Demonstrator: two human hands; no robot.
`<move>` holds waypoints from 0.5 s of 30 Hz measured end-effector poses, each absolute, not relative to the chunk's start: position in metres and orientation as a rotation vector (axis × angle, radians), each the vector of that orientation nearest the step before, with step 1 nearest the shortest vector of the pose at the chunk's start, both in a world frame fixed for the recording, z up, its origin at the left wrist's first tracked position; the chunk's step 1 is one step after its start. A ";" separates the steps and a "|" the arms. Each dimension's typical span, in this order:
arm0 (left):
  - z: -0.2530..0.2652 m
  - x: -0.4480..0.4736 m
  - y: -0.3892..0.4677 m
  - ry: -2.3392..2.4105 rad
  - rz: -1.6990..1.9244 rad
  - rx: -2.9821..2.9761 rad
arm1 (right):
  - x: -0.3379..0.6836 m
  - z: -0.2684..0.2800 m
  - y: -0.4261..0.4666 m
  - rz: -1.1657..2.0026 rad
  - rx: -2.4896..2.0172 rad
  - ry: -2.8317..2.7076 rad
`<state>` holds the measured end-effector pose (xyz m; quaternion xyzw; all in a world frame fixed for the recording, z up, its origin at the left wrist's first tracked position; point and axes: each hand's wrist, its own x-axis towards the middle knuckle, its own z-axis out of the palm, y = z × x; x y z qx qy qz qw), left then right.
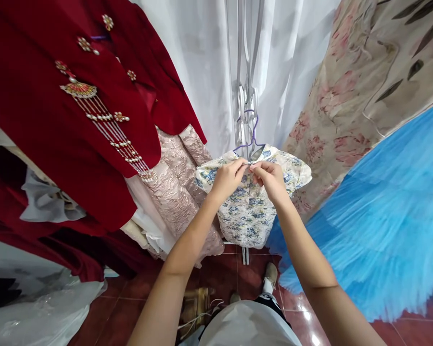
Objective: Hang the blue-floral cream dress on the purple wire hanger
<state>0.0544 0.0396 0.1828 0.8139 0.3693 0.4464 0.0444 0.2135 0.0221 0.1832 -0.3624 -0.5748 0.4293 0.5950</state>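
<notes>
A white short-sleeved top (pixel 247 216) with a blue flower print hangs on a purple hanger (pixel 254 129), low in front of me. My left hand (pixel 230 179) is closed in a pinch at the neckline, left of the middle. Just right of it, my right hand (pixel 270 179) pinches the neckline too, thumb and fingers pressed together. Both sets of fingertips nearly meet at the front of the collar. Whatever small fastening lies between them is too small to make out.
White hooks on a metal stand (pixel 246 77) carry the hanger. At left hangs a dark red velvet jacket (pixel 104 96) with a beaded ornament, beside a pink brocade garment (pixel 182 178). Right are a floral cloth (pixel 332 115) and a blue tulle skirt (pixel 375 216). Below lies a red tiled floor (pixel 130 307).
</notes>
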 end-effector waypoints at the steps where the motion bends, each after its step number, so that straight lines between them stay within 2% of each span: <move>1: 0.188 0.055 0.042 1.142 1.344 2.531 | 0.214 0.182 0.022 0.991 -0.835 -1.337; 7: 0.190 0.066 0.030 1.139 1.464 2.506 | 0.211 0.163 0.031 0.986 -0.815 -1.272; 11: 0.208 0.066 0.036 1.073 1.746 2.272 | 0.204 0.132 0.033 0.986 -0.885 -1.301; 15: 0.234 0.022 0.072 1.086 2.022 1.918 | 0.201 0.090 0.018 1.037 -1.004 -1.325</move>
